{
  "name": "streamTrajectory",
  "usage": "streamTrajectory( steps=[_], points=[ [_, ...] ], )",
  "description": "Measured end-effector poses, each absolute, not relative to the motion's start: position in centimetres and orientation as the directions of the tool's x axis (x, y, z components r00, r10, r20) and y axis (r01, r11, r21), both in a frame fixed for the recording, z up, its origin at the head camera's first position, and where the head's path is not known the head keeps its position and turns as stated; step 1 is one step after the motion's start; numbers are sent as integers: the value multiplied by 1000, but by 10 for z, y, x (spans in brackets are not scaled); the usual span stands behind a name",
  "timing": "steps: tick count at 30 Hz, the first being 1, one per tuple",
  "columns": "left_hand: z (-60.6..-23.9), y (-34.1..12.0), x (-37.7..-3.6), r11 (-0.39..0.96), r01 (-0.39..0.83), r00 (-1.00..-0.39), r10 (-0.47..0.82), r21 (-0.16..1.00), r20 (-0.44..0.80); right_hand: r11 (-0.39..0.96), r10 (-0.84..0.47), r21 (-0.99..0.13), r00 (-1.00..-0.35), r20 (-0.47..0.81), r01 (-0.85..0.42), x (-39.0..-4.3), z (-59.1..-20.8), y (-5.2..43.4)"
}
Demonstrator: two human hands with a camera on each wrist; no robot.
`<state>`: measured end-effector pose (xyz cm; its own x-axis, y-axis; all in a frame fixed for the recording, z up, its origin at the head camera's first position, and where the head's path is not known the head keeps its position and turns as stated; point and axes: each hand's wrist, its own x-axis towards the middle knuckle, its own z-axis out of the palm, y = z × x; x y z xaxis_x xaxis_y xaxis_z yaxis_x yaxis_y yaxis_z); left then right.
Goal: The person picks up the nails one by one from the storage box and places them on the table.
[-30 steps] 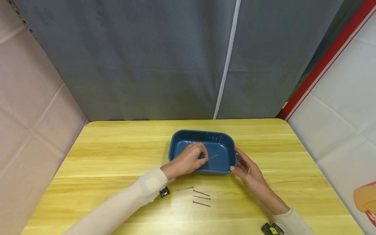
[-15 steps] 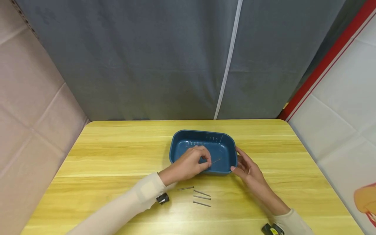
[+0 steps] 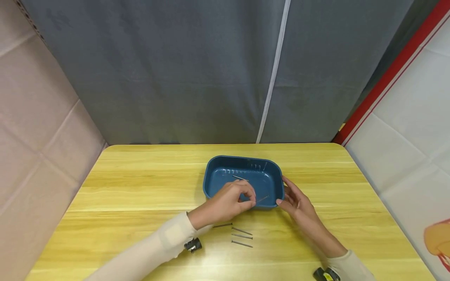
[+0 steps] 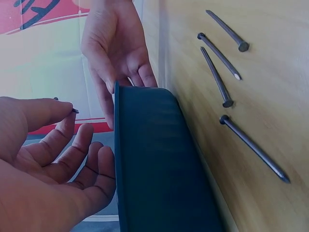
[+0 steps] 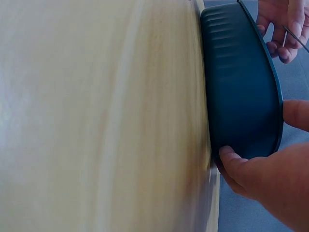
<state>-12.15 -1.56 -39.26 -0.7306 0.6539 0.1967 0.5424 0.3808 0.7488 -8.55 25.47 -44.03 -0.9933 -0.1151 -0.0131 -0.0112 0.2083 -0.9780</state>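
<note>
My left hand (image 3: 232,199) is over the front part of a blue rectangular plastic basin (image 3: 268,183), pinching a thin nail (image 3: 263,198) between thumb and forefinger. In the right wrist view the shank of this nail (image 5: 296,38) sticks out past the fingertips. Another nail (image 3: 240,178) lies on the basin floor, just beyond the knuckles. At the basin's right end, my right hand (image 3: 299,203) grips it, thumb at the rim and fingers along the outer wall. Several grey nails (image 3: 241,236) lie on the table in front of the basin.
The basin stands on a light wood-grain table (image 3: 140,183). A grey curtain (image 3: 175,78) hangs behind the table's back edge. Pale panels (image 3: 38,136) rise on both sides, the right one edged in red.
My left hand has moved right and toward the front of the basin with the pinched nail, uncovering the nail on the basin floor. My right hand stays at the basin's end.
</note>
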Motion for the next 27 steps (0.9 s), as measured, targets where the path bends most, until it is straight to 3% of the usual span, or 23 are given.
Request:
streamTrajectory(
  steps=[16,27],
  points=[
    [-389,-14,-108,353,477,-726,674,805,135,215,-100,-977,-994,-32,10,-86,-441,255],
    [-392,-12,-96,338,606,-631,755,720,176,221,-111,-975,-993,-32,7,-86,-441,255]
  ],
)
